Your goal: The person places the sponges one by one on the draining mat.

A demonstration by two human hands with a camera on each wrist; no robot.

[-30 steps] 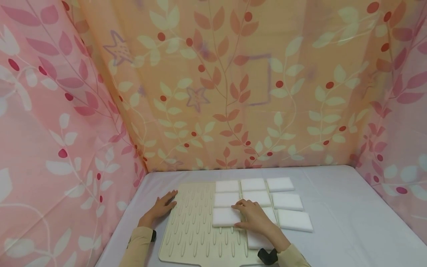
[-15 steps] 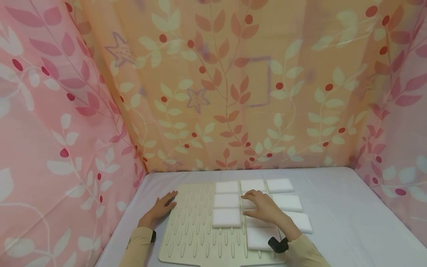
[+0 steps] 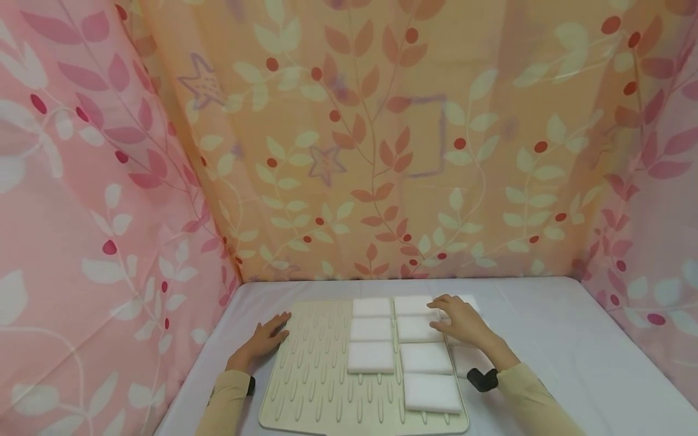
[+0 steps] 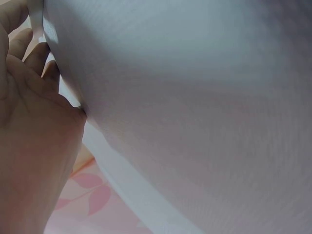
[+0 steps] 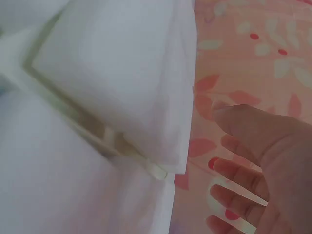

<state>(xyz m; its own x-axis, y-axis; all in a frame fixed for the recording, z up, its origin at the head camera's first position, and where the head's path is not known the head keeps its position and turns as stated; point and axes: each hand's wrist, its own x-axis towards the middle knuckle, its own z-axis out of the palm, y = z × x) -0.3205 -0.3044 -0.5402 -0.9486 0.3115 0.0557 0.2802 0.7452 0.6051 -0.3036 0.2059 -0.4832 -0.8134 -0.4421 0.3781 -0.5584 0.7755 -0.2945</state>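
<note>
A beige ridged mat lies on the table, with several white foam blocks on its right half. One column ends at a front-left block; the middle column reaches down to the front block. My left hand rests at the mat's left edge, fingers extended. Over the upper right blocks is my right hand, fingers loosely bent and spread, holding nothing. It covers most of the right column in the head view. In the right wrist view, the fingers stand apart from the foam block.
White cloth covers the table, which stretches away to the right of the mat. A floral curtain encloses the back and both sides. Each wrist bears a black strap-on device, as on the right one.
My right hand has moved right and away, from the left and middle blocks to over the right column. The left hand and the blocks have stayed in place.
</note>
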